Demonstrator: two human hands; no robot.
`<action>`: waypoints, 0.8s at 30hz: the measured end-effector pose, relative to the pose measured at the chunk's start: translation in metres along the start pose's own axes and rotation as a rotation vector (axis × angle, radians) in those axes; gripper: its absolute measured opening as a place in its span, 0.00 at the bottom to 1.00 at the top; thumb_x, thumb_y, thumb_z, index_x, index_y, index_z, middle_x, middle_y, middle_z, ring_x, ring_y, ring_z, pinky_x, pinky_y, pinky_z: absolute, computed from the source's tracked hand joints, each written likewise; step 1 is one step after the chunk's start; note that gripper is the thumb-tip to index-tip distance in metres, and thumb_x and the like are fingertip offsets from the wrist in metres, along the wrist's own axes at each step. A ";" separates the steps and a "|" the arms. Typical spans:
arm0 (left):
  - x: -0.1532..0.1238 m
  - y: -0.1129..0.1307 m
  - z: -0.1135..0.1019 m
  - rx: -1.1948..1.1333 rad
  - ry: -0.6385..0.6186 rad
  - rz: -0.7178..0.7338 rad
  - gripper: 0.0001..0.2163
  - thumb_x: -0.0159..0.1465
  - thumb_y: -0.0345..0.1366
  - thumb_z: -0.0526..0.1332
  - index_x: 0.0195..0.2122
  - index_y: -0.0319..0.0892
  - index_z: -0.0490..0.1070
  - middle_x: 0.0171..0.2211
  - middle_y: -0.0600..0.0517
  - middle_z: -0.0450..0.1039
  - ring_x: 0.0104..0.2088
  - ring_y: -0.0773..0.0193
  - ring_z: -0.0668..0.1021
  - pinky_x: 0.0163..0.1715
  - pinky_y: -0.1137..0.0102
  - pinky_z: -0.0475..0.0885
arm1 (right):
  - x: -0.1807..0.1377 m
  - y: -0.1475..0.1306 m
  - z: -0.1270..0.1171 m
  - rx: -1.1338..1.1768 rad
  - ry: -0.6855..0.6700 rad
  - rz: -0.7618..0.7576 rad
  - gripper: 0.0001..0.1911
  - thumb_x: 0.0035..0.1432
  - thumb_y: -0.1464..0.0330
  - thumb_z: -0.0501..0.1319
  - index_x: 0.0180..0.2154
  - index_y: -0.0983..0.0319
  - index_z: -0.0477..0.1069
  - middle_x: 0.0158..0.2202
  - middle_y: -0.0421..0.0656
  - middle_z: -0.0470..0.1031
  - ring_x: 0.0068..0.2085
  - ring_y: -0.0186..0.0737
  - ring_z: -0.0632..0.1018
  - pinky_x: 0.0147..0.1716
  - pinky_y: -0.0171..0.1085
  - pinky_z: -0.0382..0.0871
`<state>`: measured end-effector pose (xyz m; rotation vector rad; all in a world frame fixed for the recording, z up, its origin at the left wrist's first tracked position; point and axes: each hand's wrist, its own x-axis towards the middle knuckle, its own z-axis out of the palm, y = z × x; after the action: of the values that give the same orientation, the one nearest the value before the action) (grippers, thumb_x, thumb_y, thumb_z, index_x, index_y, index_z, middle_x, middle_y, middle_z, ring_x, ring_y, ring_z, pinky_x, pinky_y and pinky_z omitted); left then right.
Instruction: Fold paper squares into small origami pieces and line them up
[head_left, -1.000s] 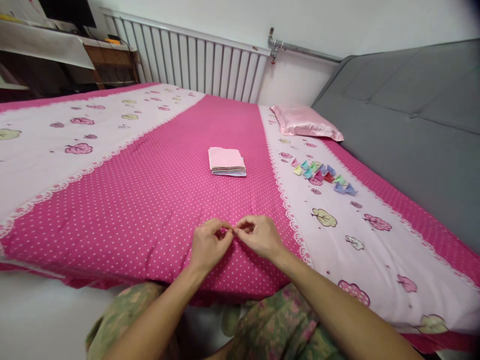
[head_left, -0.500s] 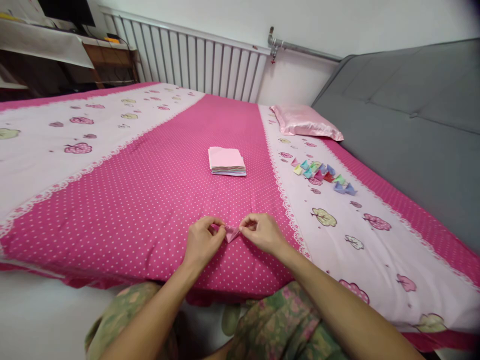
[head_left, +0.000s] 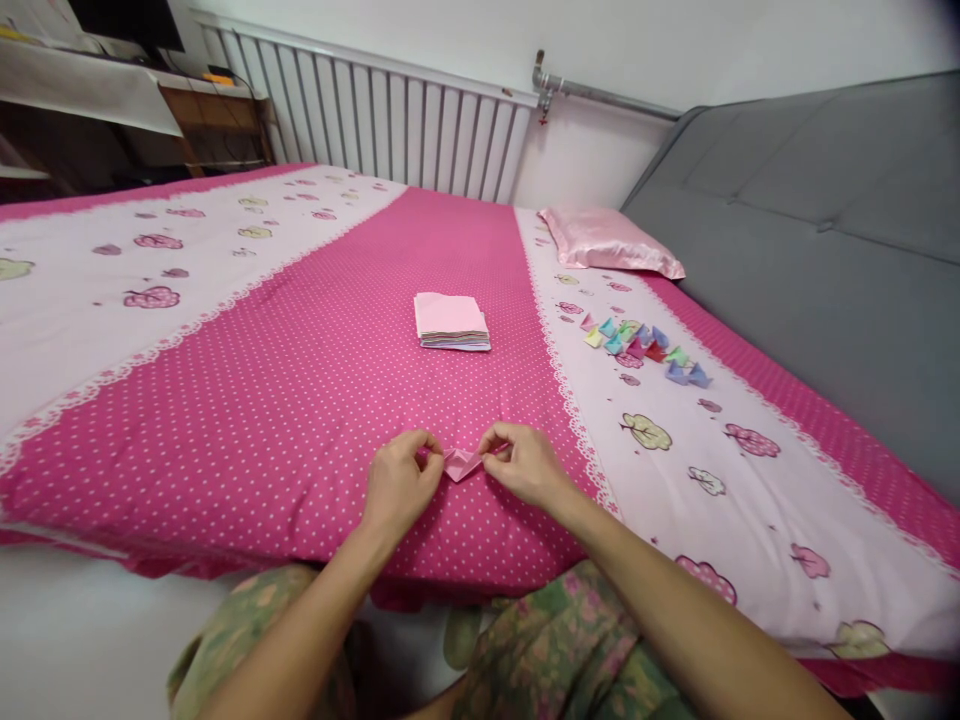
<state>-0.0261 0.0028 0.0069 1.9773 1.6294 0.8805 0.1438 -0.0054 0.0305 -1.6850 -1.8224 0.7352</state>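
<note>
Between my hands, close to the bed's front edge, is a small piece of folded pink paper [head_left: 460,464] with a pointed peak in its middle. My left hand [head_left: 403,476] pinches its left end between thumb and fingers. At the opposite end, my right hand [head_left: 523,463] grips the paper the same way. Fingertips cover both ends of the fold. Farther back lies a stack of square coloured paper [head_left: 451,316], a pink sheet on top. Several small folded paper boats [head_left: 637,345] in mixed colours sit in a cluster to the right.
The bed has a pink dotted and white patterned sheet [head_left: 315,360]. A shiny pink pillow [head_left: 609,241] rests by the grey headboard [head_left: 810,210] on the right. Behind are a white radiator [head_left: 375,110] and a pipe [head_left: 607,95]. A desk [head_left: 210,108] stands at the back left.
My left hand has shifted slightly left, and the folded paper is drawn out wider, showing more of its middle. The view has moved a little.
</note>
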 end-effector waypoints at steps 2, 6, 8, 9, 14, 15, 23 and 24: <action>0.000 0.001 0.000 0.037 -0.007 0.034 0.07 0.54 0.30 0.52 0.25 0.42 0.69 0.25 0.52 0.71 0.25 0.66 0.71 0.28 0.72 0.63 | -0.001 -0.001 0.000 -0.036 -0.021 -0.001 0.11 0.45 0.74 0.55 0.29 0.61 0.75 0.28 0.41 0.78 0.29 0.36 0.76 0.28 0.32 0.66; -0.001 0.003 -0.002 0.078 -0.048 0.081 0.09 0.56 0.30 0.51 0.24 0.41 0.68 0.29 0.51 0.70 0.29 0.65 0.71 0.32 0.71 0.64 | -0.004 -0.002 0.001 -0.135 -0.027 -0.065 0.14 0.48 0.74 0.54 0.32 0.58 0.77 0.31 0.40 0.78 0.31 0.36 0.76 0.32 0.32 0.67; -0.001 0.004 -0.002 0.084 -0.070 0.090 0.09 0.56 0.30 0.50 0.24 0.41 0.68 0.30 0.51 0.70 0.30 0.65 0.72 0.33 0.71 0.65 | -0.006 -0.003 0.002 -0.175 -0.027 -0.100 0.14 0.49 0.74 0.54 0.33 0.57 0.77 0.33 0.39 0.78 0.33 0.36 0.76 0.35 0.33 0.67; -0.001 0.004 -0.002 0.086 -0.080 0.092 0.09 0.57 0.30 0.50 0.24 0.41 0.68 0.30 0.51 0.70 0.30 0.65 0.72 0.34 0.71 0.65 | -0.006 -0.004 0.003 -0.194 -0.031 -0.110 0.14 0.49 0.74 0.54 0.33 0.57 0.77 0.34 0.39 0.78 0.34 0.36 0.76 0.37 0.33 0.66; -0.002 0.004 -0.002 0.096 -0.106 0.098 0.09 0.57 0.30 0.49 0.27 0.41 0.68 0.32 0.51 0.69 0.32 0.64 0.72 0.35 0.70 0.66 | -0.009 -0.007 0.005 -0.280 -0.075 -0.111 0.15 0.51 0.73 0.53 0.36 0.56 0.76 0.36 0.39 0.78 0.38 0.37 0.75 0.41 0.34 0.65; -0.002 0.004 -0.002 0.101 -0.110 0.103 0.09 0.58 0.30 0.49 0.28 0.41 0.68 0.33 0.50 0.69 0.33 0.64 0.73 0.35 0.70 0.66 | -0.009 -0.007 0.005 -0.293 -0.081 -0.113 0.16 0.52 0.73 0.53 0.37 0.55 0.76 0.36 0.39 0.77 0.38 0.37 0.75 0.41 0.34 0.65; -0.006 0.005 0.000 0.229 -0.181 0.207 0.08 0.58 0.36 0.51 0.32 0.42 0.67 0.38 0.49 0.67 0.31 0.63 0.73 0.31 0.69 0.65 | -0.013 -0.008 0.007 -0.389 -0.135 -0.144 0.16 0.53 0.73 0.52 0.40 0.55 0.74 0.38 0.42 0.75 0.40 0.39 0.73 0.41 0.35 0.63; -0.006 0.006 0.000 0.256 -0.192 0.224 0.08 0.57 0.36 0.51 0.33 0.42 0.67 0.38 0.49 0.67 0.31 0.63 0.73 0.30 0.69 0.65 | -0.014 -0.008 0.008 -0.402 -0.145 -0.148 0.16 0.53 0.73 0.52 0.40 0.55 0.74 0.38 0.43 0.74 0.40 0.39 0.73 0.40 0.35 0.63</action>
<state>-0.0227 -0.0048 0.0095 2.3755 1.4929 0.5562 0.1331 -0.0199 0.0306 -1.7474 -2.2886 0.4593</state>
